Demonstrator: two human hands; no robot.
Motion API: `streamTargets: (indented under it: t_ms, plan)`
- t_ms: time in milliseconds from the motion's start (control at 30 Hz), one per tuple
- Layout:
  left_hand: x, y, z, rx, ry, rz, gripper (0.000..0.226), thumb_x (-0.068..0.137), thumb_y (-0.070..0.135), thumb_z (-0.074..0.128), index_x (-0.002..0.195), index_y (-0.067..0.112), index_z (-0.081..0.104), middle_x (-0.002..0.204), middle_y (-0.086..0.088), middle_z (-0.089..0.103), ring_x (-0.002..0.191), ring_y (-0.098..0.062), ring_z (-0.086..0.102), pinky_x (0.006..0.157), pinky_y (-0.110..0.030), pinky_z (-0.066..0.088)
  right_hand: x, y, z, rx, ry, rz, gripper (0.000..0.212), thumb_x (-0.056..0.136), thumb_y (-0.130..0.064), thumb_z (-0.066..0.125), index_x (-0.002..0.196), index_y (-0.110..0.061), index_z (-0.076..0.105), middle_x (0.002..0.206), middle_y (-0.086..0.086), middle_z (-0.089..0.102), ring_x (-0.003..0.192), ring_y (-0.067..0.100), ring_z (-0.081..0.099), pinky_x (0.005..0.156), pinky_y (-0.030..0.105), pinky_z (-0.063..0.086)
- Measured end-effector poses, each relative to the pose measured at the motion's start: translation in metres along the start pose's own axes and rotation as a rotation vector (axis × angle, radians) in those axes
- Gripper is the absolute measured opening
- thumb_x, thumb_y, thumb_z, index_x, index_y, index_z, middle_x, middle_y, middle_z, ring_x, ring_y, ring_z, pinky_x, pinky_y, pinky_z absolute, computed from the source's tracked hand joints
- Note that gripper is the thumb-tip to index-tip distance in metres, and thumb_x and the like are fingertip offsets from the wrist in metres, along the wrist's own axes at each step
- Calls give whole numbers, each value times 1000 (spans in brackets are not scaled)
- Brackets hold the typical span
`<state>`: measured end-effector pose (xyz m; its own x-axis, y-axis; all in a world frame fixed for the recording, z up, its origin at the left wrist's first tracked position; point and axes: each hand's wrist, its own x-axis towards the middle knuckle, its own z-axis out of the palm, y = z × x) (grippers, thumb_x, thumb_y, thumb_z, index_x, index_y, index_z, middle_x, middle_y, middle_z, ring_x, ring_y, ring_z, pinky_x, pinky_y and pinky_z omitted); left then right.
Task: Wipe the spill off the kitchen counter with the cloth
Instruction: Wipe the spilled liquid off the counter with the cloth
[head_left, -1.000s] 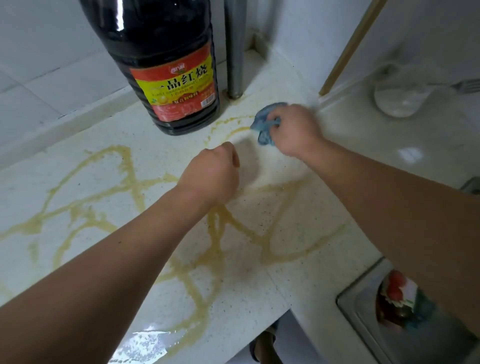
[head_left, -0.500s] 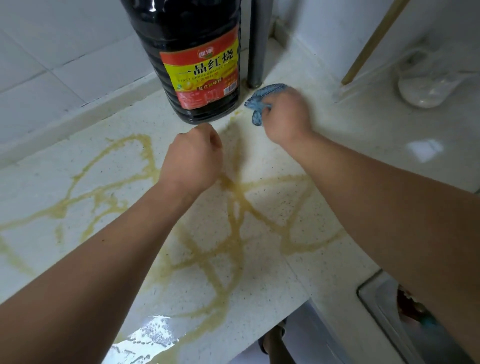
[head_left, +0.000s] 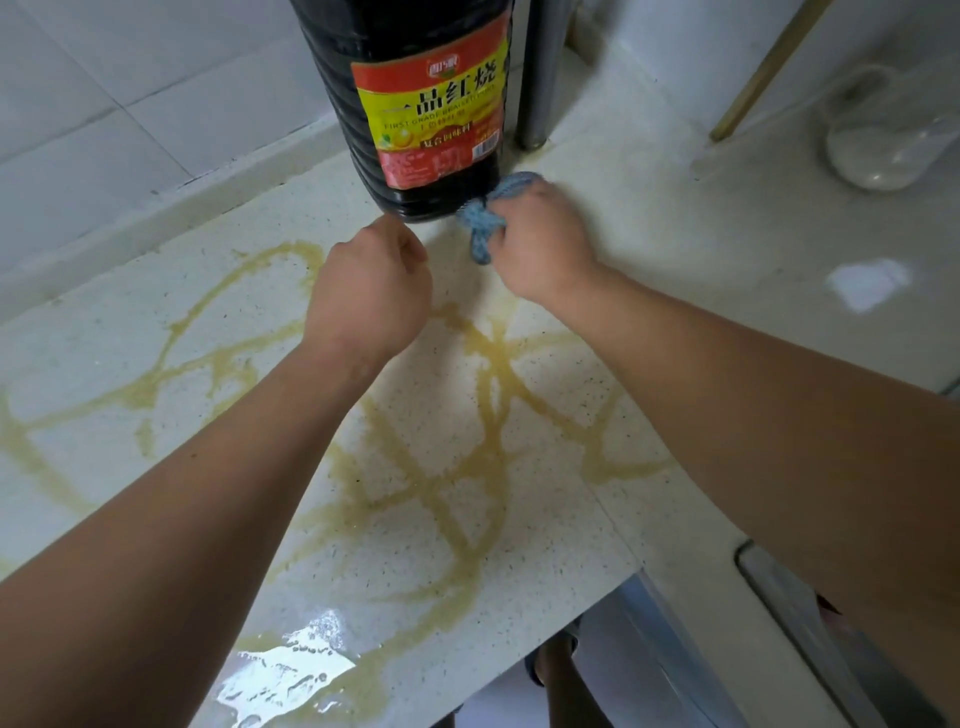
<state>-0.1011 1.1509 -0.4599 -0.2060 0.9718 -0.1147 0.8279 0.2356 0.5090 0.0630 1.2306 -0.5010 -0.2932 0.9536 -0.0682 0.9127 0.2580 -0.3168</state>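
Right hand (head_left: 540, 249) fingers clenched round bunched blue cloth (head_left: 485, 221), cloth bulging past fingertips against dark bottle (head_left: 415, 104) base. Left hand (head_left: 371, 296) curled, holding nothing. Spill (head_left: 488, 364) mostly behind knuckles. Cloth likely light, limp; best gripped wadded.

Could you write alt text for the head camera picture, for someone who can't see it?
A person's right hand grips a bunched blue cloth against the base of a large dark bottle on a pale speckled counter. The left hand, loosely fisted, hovers beside it. Yellowish spill streaks still cross the counter nearer the camera.
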Motion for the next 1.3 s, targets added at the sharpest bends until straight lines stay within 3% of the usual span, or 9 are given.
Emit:
streamTargets:
  t_ms: [133, 300, 500, 600, 700, 867, 1067, 1233, 1300]
  plan:
    - [-8, 4, 4, -16, -46, -29, 24, 96, 20, 48, 107, 19, 69, 102, -3, 73, 91, -27, 65, 76, -38, 55, -42, -9, -4, 68, -137, -199, 41, 102, -23, 54, 141, -22, 66, 126, 10, 55, 112, 28, 57, 92, 31, 46]
    - [-9, 11, 4, -48, -48, -64, 24, 92, 25, 49, 103, 21, 70, 97, 2, 74, 82, -24, 68, 71, -38, 58, -1, 17, -3, -12, 57, 127, 38, 99, -17, 56, 135, -16, 67, 139, 19, 53, 118, 31, 59, 95, 29, 45]
    - [-17, 15, 9, -35, -34, -38, 21, 89, 26, 51, 98, 21, 70, 91, -1, 73, 84, -26, 66, 71, -37, 54, -65, -2, 7, 123, -136, -250, 38, 103, -25, 53, 138, -29, 67, 120, 2, 52, 104, 23, 55, 86, 34, 45]
    - [-23, 27, 19, -20, -78, 23, 20, 91, 26, 54, 105, 20, 67, 96, 4, 71, 91, -24, 64, 74, -35, 49, -52, 49, -14, 77, 37, 3, 39, 105, -23, 51, 141, -24, 66, 136, 12, 55, 118, 30, 59, 94, 27, 41]
    - [-20, 39, 33, -17, -212, 89, 48, 91, 33, 65, 134, 18, 52, 119, 0, 69, 106, -27, 63, 80, -34, 46, -37, 85, -22, 113, 126, 322, 43, 105, -24, 51, 146, -22, 62, 147, 18, 50, 123, 35, 59, 103, 32, 45]
    - [-22, 61, 64, 143, -328, 127, 136, 71, 79, 69, 162, 10, -6, 143, -17, 55, 130, -39, 52, 107, -49, 45, -77, 67, -20, 76, -117, -89, 51, 101, -38, 57, 152, -33, 53, 142, 7, 49, 127, 26, 53, 107, 40, 44]
    - [-23, 78, 79, 288, -337, 173, 144, 72, 80, 71, 160, 17, -24, 149, -17, 47, 137, -36, 46, 113, -51, 42, -52, 132, -42, 21, 107, 386, 41, 104, -29, 49, 143, -24, 61, 148, 18, 48, 128, 38, 55, 102, 38, 46]
    - [-27, 79, 91, 369, -394, 170, 152, 61, 94, 60, 160, 13, -22, 167, -24, 15, 156, -40, 15, 123, -54, 25, -106, 75, -24, 162, -75, -66, 44, 99, -24, 56, 143, -29, 63, 137, 10, 53, 112, 30, 59, 94, 39, 51]
    - [-30, 77, 89, 403, -432, 183, 153, 63, 94, 62, 159, 11, -25, 170, -25, 6, 158, -40, 8, 126, -54, 20, -106, 88, -31, 131, -71, -85, 43, 101, -25, 55, 142, -35, 63, 133, 8, 54, 109, 26, 60, 93, 36, 49]
